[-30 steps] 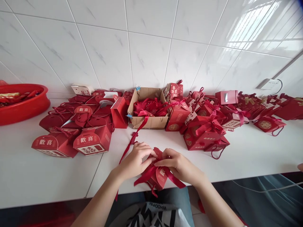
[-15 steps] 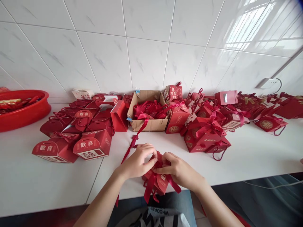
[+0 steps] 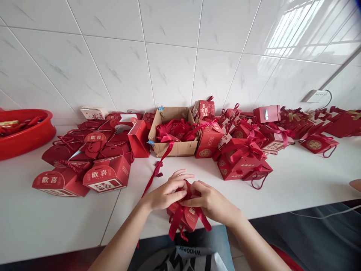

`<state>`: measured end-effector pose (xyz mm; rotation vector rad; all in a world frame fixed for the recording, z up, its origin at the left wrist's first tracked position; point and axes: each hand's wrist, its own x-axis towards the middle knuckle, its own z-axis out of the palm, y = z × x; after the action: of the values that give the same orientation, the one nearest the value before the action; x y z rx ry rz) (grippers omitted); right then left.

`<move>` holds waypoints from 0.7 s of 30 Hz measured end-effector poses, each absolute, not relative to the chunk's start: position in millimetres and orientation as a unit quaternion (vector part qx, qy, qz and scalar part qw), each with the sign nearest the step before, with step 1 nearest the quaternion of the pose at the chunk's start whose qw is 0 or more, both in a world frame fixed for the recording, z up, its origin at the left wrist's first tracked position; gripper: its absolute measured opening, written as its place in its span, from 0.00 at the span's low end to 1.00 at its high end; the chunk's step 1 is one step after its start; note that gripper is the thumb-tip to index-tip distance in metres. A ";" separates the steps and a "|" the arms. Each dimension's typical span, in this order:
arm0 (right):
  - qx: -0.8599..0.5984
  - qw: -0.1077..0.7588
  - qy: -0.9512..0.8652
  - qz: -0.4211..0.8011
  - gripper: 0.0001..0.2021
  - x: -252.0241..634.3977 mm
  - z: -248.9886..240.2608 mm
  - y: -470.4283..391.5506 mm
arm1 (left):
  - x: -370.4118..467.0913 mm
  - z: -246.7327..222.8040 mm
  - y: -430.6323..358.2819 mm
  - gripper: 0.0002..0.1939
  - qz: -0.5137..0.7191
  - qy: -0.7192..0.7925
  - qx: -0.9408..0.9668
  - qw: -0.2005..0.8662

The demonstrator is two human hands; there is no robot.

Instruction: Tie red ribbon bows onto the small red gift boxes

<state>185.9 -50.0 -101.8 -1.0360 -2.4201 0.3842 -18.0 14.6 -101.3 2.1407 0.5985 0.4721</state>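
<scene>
The red box (image 3: 189, 220) sits at the white table's (image 3: 135, 226) near edge, between and just under both hands; left hand (image 3: 167, 192) and right hand (image 3: 211, 199) curl nearly closed over its top — what either pinches is hidden; the ribbon tails (image 3: 175, 223) splay bodyward.

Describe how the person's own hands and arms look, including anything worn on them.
The left hand and right hand are bare: no gloves, rings or watch show. Both forearms are uncovered, with no sleeve visible. Below them shows a pale garment with black lettering, over blue trousers.
</scene>
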 end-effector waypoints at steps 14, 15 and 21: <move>-0.362 0.232 -0.892 0.140 0.14 187.9 -106.0 -48.8 | -20.0 -98.9 17.8 0.07 0.172 0.200 0.845 0.465; -0.361 0.231 -0.893 0.136 0.14 188.0 -106.8 -48.4 | -19.9 -100.3 17.7 0.07 0.179 0.202 0.844 0.464; -0.360 0.231 -0.895 0.128 0.16 188.2 -107.6 -48.2 | -23.1 -107.2 18.9 0.09 0.194 0.256 0.836 0.446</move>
<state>188.2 -48.2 -107.6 -0.9889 -2.4608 0.3510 -23.1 18.9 -107.2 2.0697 0.6331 0.4801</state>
